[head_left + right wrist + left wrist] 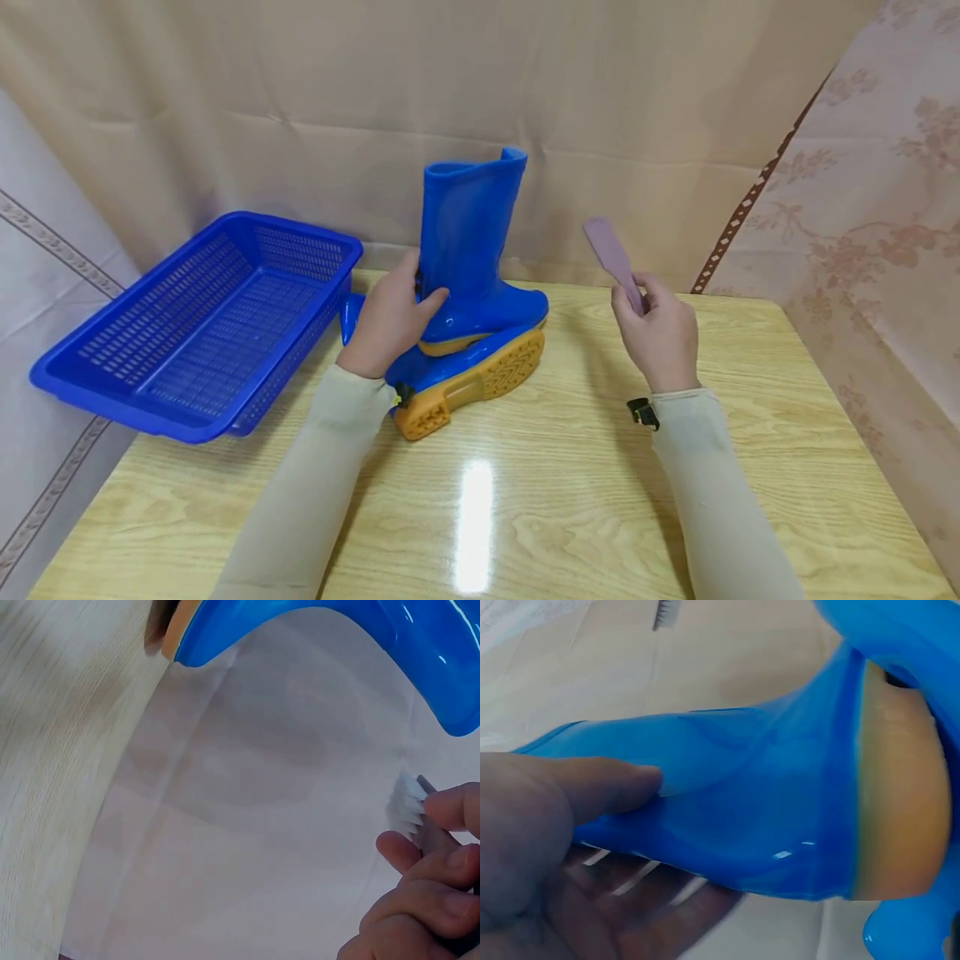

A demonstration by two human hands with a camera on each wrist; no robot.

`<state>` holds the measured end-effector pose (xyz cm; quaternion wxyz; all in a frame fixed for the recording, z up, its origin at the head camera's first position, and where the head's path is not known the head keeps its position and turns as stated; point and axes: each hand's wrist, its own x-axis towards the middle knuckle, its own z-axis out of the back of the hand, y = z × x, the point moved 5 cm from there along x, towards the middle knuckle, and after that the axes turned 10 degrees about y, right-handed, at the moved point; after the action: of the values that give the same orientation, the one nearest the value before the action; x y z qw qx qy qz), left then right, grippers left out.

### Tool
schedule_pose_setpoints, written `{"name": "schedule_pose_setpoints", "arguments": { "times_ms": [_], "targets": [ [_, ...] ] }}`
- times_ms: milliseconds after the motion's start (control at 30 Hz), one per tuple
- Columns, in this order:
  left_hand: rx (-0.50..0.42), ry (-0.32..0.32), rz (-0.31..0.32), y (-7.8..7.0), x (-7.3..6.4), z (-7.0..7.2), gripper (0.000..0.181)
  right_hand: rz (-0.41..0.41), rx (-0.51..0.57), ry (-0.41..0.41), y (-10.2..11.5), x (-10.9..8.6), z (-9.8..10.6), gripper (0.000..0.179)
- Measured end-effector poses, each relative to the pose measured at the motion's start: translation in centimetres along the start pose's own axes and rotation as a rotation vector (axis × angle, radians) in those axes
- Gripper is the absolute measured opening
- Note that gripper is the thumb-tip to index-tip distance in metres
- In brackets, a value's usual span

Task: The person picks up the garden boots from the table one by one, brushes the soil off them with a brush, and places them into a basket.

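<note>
From the head view, we saw the left hand (pixel 386 321) holding the upright boot (pixel 468 233) by its back. The second boot (pixel 480 379) lay on its side on the table (pixel 570 500), sole towards us; we could not tell whether the upright one rested on it. The right hand (pixel 660 337) was closed on the handle of a purple brush (pixel 611 250), raised to the right, apart from both boots. A blue basket (pixel 67 383) stood to the left.

In the left wrist view, we found the thumb against one side of the boot and the fingers, loosely bent, along the other. The brush's bristles (pixel 669 611) showed well apart from it.

In the right wrist view, we saw the right hand pinching the brush, white bristles off the rubber.

As we judged it, the boot was steadied and the brush ready in the grip; bristles meeting rubber was not yet done. How much of either boot, if any, was already brushed, we could not tell.
</note>
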<state>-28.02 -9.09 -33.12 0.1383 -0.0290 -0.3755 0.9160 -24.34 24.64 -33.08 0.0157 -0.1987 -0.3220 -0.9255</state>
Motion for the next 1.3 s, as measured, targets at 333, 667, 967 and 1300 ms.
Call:
{"name": "schedule_pose_setpoints", "arguments": {
  "times_ms": [333,667,967,1300],
  "targets": [
    [0.021,-0.238,-0.138,-0.1,0.0,0.6,0.025,-0.002,0.003,0.018,0.1,0.3,0.0,0.035],
    [0.035,-0.323,-0.184,-1.0,-0.6,2.2,0.026,-0.015,0.003,0.016,-0.2,0.2,0.1,0.035],
    [0.012,-0.381,-0.166,-1.8,-1.9,5.1,0.028,-0.025,0.012,0.032,-0.4,0.2,0.1,0.038],
    [-0.021,-0.53,-0.095,-2.2,-4.3,10.3,0.031,-0.043,0.008,0.044,-0.8,0.3,0.6,0.039]
  ]
}}
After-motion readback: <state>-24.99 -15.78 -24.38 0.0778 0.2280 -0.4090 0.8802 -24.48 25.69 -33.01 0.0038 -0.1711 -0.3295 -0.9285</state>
